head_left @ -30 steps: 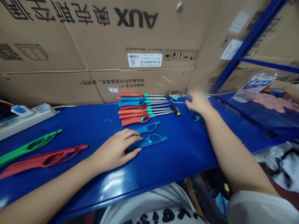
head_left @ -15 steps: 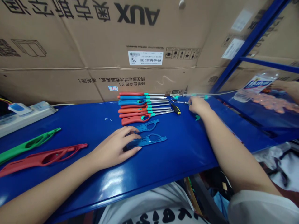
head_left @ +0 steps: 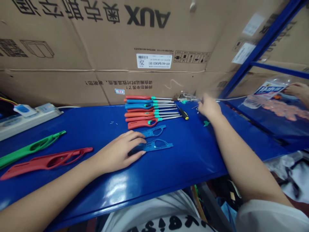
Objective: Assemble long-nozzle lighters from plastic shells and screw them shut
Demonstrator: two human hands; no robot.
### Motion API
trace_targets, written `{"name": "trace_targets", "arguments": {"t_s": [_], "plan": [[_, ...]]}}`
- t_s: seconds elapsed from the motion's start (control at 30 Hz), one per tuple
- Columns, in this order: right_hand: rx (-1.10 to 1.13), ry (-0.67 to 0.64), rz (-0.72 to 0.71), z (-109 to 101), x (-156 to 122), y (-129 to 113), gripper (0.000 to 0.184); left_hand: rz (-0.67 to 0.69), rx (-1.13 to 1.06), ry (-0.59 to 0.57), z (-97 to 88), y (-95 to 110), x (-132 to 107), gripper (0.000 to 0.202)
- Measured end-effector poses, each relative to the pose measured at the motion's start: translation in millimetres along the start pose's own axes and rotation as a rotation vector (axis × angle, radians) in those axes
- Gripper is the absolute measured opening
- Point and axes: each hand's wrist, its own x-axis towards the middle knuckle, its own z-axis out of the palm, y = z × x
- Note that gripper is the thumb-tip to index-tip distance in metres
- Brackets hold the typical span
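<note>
My left hand (head_left: 118, 152) lies flat on the blue table (head_left: 188, 154), fingers spread over the handle end of two blue plastic lighter shells (head_left: 155, 145). My right hand (head_left: 209, 108) reaches to the far right of the table, fingers pinched on something small among thin metal parts (head_left: 187, 96); motion smears it. A row of several finished long lighters (head_left: 145, 111) with red, orange and blue handles lies between the hands at the back. A small black and yellow screwdriver (head_left: 182, 112) lies beside their metal tips.
A green shell (head_left: 31, 149) and a red shell (head_left: 45, 161) lie at the left. A white power strip (head_left: 26, 116) sits at the back left. Large cardboard boxes (head_left: 120, 48) wall the back. Another person's hand (head_left: 298, 91) and a plastic bag (head_left: 267, 90) are at the right shelf.
My right hand has shifted slightly back and right among the small metal parts. My left hand stays on the blue shells.
</note>
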Motion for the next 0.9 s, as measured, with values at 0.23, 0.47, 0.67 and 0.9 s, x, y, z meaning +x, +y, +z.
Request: {"name": "trace_targets", "arguments": {"t_s": [0.23, 0.47, 0.67, 0.9], "plan": [[0.264, 0.149, -0.161, -16, -14, -18, 0.021, 0.021, -0.034, -0.085, -19.6, -4, -4, 0.023], [0.472, 0.119, -0.439, -14, -40, -46, 0.013, -0.054, -0.028, -0.114, -32.6, -8, -9, 0.022], [0.569, -0.081, -0.741, -10, -71, -68, 0.022, -0.086, -0.013, -0.127, -36.9, -8, -11, 0.025], [0.435, -0.044, -0.972, -16, -95, -80, 0.031, -0.054, 0.050, -0.128, -34.2, -7, -8, 0.023]]}}
